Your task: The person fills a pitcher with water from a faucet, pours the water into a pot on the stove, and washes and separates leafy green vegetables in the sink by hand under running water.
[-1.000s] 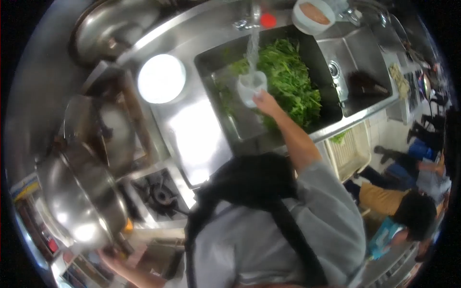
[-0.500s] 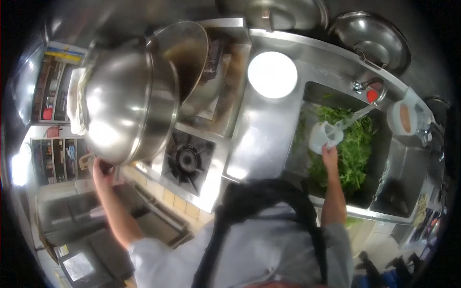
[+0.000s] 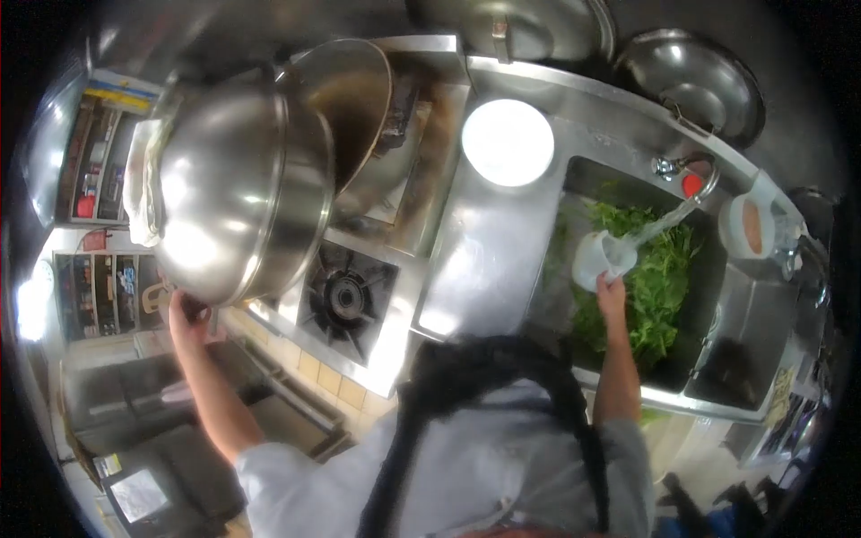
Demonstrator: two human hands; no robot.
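Note:
Water runs from the curved faucet (image 3: 708, 184) into a white container (image 3: 604, 258), which my right hand (image 3: 612, 291) grips over the sink. Leafy greens (image 3: 659, 300) lie in the sink basin (image 3: 549, 309), beside and below the container. On the left, my left hand (image 3: 186, 314) is at the lower edge of a large domed metal vessel (image 3: 220, 188); its fingers are curled, and what they hold is too dark to make out.
A round white lid or plate (image 3: 508, 143) rests on the steel counter (image 3: 475, 260). Left of it is a gas burner (image 3: 347, 294). A bowl with something orange (image 3: 743, 226) stands behind the second basin (image 3: 740, 350). Woks (image 3: 695, 85) are at the back.
The view has swung left since the first frame, so the sink now appears at the right and the domed vessel shows fully. The container stays in my right hand under the water.

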